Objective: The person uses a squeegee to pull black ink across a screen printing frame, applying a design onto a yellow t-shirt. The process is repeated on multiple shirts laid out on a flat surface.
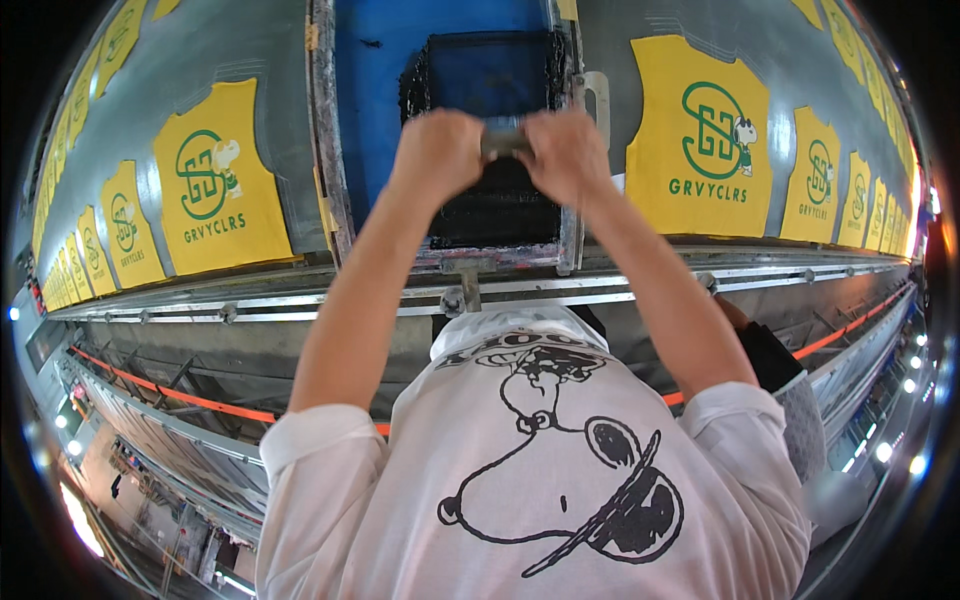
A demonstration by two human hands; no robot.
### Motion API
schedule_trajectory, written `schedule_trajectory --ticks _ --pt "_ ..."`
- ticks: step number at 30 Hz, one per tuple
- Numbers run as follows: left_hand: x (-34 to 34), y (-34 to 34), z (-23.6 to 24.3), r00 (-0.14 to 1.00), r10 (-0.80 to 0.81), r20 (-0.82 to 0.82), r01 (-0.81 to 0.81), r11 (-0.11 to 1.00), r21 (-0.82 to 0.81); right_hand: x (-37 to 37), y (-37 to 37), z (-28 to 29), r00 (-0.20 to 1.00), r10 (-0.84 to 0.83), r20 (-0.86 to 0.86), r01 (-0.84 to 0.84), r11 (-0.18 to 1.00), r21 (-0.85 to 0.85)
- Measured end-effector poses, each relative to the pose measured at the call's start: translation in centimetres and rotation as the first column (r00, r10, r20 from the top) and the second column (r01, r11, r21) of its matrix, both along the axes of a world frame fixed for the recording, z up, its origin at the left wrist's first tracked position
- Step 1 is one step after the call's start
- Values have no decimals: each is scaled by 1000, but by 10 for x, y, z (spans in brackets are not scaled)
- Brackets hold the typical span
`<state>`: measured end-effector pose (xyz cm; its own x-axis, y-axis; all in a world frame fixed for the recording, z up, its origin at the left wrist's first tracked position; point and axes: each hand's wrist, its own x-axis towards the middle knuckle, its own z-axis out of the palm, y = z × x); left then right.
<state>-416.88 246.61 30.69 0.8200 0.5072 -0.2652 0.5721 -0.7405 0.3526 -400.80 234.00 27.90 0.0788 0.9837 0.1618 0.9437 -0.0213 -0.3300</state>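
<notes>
Both my arms reach forward over a screen-printing frame (325,130) with blue mesh (365,110). My left hand (438,158) and my right hand (568,155) are closed side by side on a squeegee (503,140). Only a short piece of its handle shows between my fists; its blade is hidden. Black ink (490,215) covers the mesh on the near side of the hands, and a dark rectangle with smeared ink edges lies beyond them. What is under the screen cannot be seen.
Yellow printed shirt panels lie flat in rows on the long grey table, left (240,230) and right (650,100) of the frame. A metal rail (590,297) runs along the table's near edge. Behind my right arm shows another person's dark sleeve (768,355). Orange bars (180,387) run lower down.
</notes>
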Motion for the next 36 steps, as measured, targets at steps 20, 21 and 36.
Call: schedule_trajectory --ticks 20,21,36 --pt "83 120 13 998 -14 59 5 990 141 81 117 33 996 -56 70 53 998 38" --pt "87 122 9 998 -16 56 7 987 158 83 118 28 994 -67 82 64 997 43" --pt "-27 -46 9 1000 14 -2 -15 999 -48 -28 -49 12 1000 -1 -24 0 998 -56"
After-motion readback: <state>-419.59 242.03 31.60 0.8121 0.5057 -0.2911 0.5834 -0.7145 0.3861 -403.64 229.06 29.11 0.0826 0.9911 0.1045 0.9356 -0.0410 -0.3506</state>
